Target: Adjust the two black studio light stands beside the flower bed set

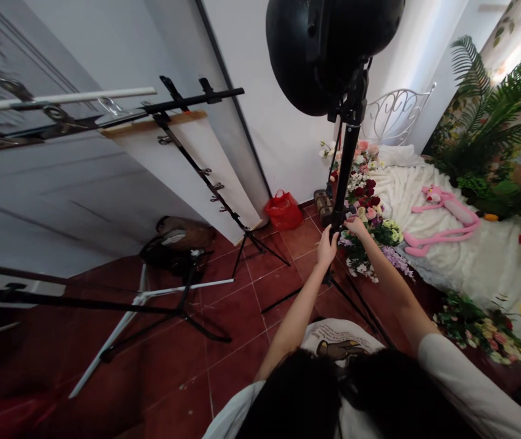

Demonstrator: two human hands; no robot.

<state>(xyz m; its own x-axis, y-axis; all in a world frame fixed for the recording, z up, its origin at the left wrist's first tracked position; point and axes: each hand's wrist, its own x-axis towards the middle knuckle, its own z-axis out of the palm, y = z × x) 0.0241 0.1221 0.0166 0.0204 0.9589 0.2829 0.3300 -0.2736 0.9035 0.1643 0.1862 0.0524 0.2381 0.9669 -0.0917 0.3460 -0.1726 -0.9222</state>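
A black light stand [345, 164] rises in front of me, topped by a large round black studio lamp [306, 55]. Wrapped around the stand's pole is my left hand [326, 247], low on the shaft. On the pole's right side, my right hand [355, 226] is closed with its fingers pinched at about the same height; it seems to grip a small knob, mostly hidden by the fingers. The stand's black legs [356, 299] spread over the floor below my hands. A dark cable hangs beside the upper pole.
To the left, a backdrop stand [196, 167] holds white sheets with clips. White and black tripod legs [150, 292] cross the red tiles. A red bag [284, 210] sits by the wall. At right are flowers [370, 195], a white-draped bed [388, 183] and a pink plush toy [454, 210].
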